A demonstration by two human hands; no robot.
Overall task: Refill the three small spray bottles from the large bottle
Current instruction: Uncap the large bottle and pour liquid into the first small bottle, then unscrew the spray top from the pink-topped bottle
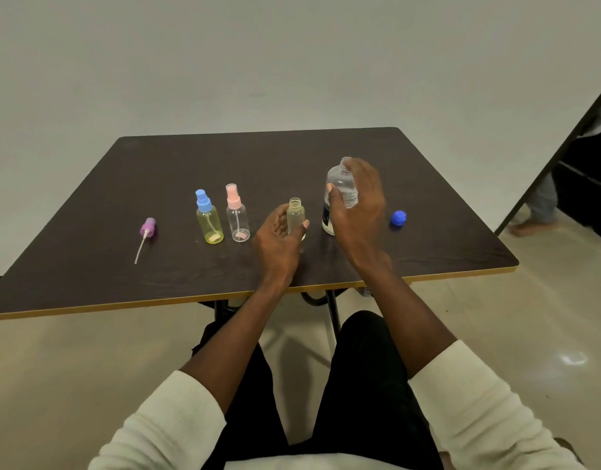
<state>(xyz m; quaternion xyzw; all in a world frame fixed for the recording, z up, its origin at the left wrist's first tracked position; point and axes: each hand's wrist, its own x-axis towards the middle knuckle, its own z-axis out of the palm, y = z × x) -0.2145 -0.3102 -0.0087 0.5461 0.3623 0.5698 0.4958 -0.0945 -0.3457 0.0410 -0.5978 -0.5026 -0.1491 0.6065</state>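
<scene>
On the dark table (177, 171) my left hand (277, 240) grips a small uncapped bottle (295, 215), upright, its neck open. My right hand (358, 205) wraps the large clear bottle (339, 184), which stands upright without a cap. Its blue cap (398, 218) lies to the right on the table. A yellow spray bottle with a blue top (209, 220) and a clear spray bottle with a pink top (237, 215) stand left of my hands. A purple spray head (147, 232) with its tube lies further left.
The table's near edge (122, 305) has a yellow trim. Another person's bare foot (526, 227) shows on the floor at the right, beside a dark slanted frame (556, 157). My legs are under the table.
</scene>
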